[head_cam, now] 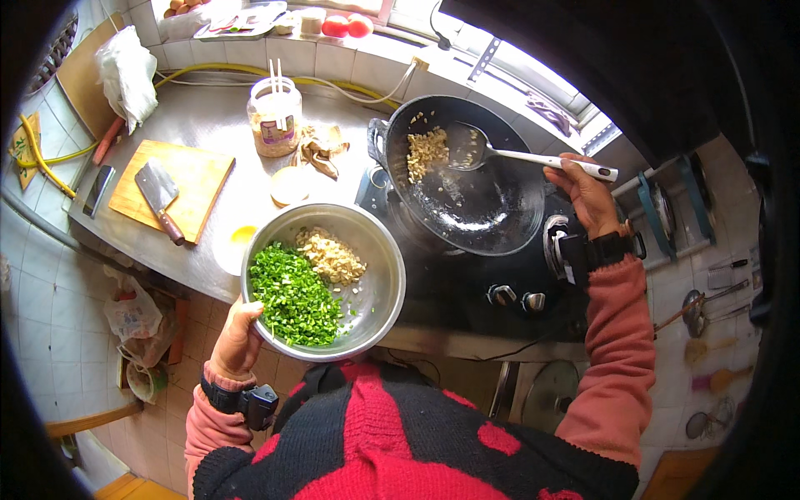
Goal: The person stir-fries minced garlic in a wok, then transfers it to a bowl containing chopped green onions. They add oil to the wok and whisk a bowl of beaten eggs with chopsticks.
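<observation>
My left hand [239,340] grips the rim of a stainless steel bowl [378,300], thumb over the edge. Inside it, chopped green onion or chives [290,294] lie at the left beside a pile of pale chopped bits [331,255]. My right hand [584,190] holds the handle of a metal spatula [531,156]. The spatula's blade rests in a black wok [494,206] on the stove, just right of a heap of browned chopped bits [426,153]. Oil glistens on the wok's bottom.
Left on the steel counter [200,112] lies a cutting board [209,175] with a cleaver [156,184]. A jar [275,125] with chopsticks stands behind the bowl, near a round lid [289,186] and a crumpled brown cloth or paper [322,150]. Two tomatoes [347,25] sit on the sill.
</observation>
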The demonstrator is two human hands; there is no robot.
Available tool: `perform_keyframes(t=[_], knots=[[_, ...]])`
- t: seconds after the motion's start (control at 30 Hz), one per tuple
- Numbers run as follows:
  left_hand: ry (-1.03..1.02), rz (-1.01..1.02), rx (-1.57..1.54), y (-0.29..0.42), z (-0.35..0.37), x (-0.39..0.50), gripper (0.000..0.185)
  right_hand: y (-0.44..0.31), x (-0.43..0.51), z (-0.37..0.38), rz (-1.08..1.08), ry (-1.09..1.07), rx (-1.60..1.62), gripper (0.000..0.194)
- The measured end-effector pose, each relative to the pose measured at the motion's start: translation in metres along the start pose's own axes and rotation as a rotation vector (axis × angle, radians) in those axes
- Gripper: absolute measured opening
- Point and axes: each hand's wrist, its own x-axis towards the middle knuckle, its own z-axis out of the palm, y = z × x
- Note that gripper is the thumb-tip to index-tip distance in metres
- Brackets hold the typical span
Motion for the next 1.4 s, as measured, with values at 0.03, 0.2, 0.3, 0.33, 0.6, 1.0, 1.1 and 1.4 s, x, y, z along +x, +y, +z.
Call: perform_keyframes(t=[0.03,0.2,0.3,0.33,0.6,1.0,1.1,1.4], knots=[[0.025,-0.002,0.014,0.000,0.001,0.000,0.046,-0.001,0.002,0.004,-0.004,-0.024,-0.016,0.018],[0.034,0.001,-0.006,-0.001,0.003,-0.003,0.048,-0.029,0.005,0.004,-0.174,-0.220,-0.267,0.019],[0.047,0.015,-0.016,-0.001,0.004,-0.005,0.048,-0.041,0.018,0.007,-0.296,-0.168,-0.364,0.021],[0.062,0.008,-0.001,-0.002,0.004,-0.006,0.048,-0.042,0.023,0.011,-0.334,-0.172,-0.364,0.021],[0.059,0.031,0.020,-0.001,0.006,-0.006,0.046,-0.051,0.012,0.017,-0.328,-0.522,-0.378,0.019],[0.031,0.005,0.019,-0.002,-0.002,0.000,0.046,-0.069,-0.016,0.054,-0.366,-0.672,-0.458,0.020],[0.033,0.011,0.011,-0.003,-0.002,0.002,0.046,-0.079,-0.028,0.051,-0.295,-0.487,-0.445,0.019],[0.011,-0.017,0.007,0.000,-0.003,0.003,0.045,-0.037,-0.019,0.087,-0.584,-0.438,-0.572,0.017]])
